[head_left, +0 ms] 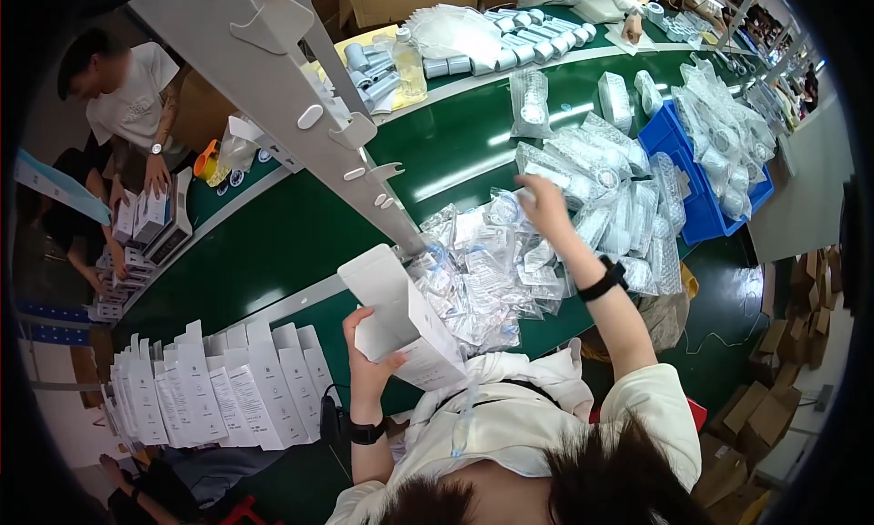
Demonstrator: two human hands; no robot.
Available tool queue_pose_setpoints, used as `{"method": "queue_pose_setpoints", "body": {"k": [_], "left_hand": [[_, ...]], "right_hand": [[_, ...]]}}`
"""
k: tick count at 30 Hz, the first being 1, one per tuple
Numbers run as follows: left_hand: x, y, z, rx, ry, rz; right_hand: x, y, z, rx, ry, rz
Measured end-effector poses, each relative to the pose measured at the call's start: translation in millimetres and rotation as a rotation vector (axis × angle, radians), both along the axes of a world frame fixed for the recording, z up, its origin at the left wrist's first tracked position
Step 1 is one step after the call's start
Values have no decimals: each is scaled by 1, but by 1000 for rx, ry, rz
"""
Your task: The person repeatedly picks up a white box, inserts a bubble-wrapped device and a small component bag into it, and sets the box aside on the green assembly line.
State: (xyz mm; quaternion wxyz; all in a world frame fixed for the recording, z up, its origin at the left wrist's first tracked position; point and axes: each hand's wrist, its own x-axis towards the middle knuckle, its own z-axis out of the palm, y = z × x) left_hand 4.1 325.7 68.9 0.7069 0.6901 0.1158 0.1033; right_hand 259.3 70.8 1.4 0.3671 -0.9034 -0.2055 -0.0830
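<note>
Carton (426, 336) of white card at the lower centre of the frame, tilted, mouth open toward the upper left, one broad flap raised. Left hand (370, 368) half curled around its left side, fingers and thumb pressed against the card, with a black wristband (368, 432) just below. Right hand (545, 204) at the centre right of the frame, partly open, fingers loosely spread and pointing up and left, nothing visible in its grasp; contact with the goods beneath impossible to tell.

Just left of and below that hand, a heap of clear plastic packets (478, 275), glossy and overlapping, right up beside the carton. Just right of it, a loose pile of bubble-wrapped parcels (628, 211), with a few more lying apart higher up. Farther right, a blue bin (703, 223), tilted, heaped with wrapped parcels of the same kind.

At the lower left, a row of white boxes (232, 393) standing side by side, flaps up. From the top left down to the centre, a grey metal post (350, 165), slanting across the green tabletop (428, 147). Along the top, grey cylindrical parts (546, 47) in rows near a clear bottle (410, 65). At the upper left, a co-worker (127, 101) in a white shirt, hands on small boxes (146, 215). At the lower right, brown cardboard boxes (769, 420) on the floor.
</note>
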Motion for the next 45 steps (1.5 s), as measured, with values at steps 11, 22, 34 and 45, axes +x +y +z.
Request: {"method": "queue_pose_setpoints", "body": {"k": [11, 22, 34, 45], "left_hand": [[35, -14, -18, 451, -13, 18], [46, -50, -26, 729, 0, -140], [26, -41, 4, 437, -342, 279], [16, 83, -57, 501, -353, 398]], "right_hand": [[97, -56, -53, -375, -42, 21], [-94, 84, 154, 1587, 543, -116], [-126, 100, 123, 178, -379, 453], [25, 21, -49, -292, 55, -163]]}}
